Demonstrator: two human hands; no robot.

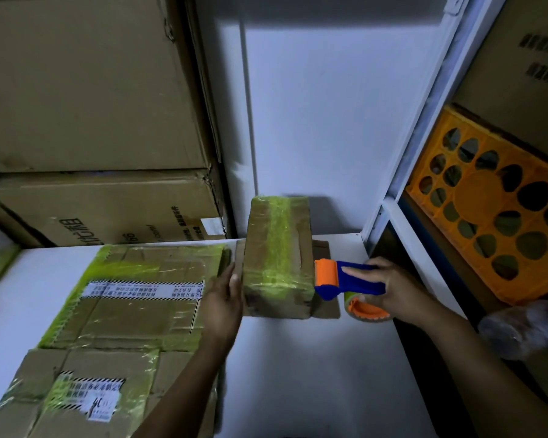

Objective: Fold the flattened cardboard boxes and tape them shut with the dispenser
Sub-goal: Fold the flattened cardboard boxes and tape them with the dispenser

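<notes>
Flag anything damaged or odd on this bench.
The small box being taped is worn: wrinkled yellowish tape and scuffed, peeled cardboard near its right edge. The lower big carton stacked behind on the left has a torn upper right corner.

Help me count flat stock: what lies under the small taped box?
A flat cardboard sheet pokes out from under the small taped box on its right, beside the tape dispenser, lying on the white table. The box covers the rest, so its extent cannot be seen.
</notes>
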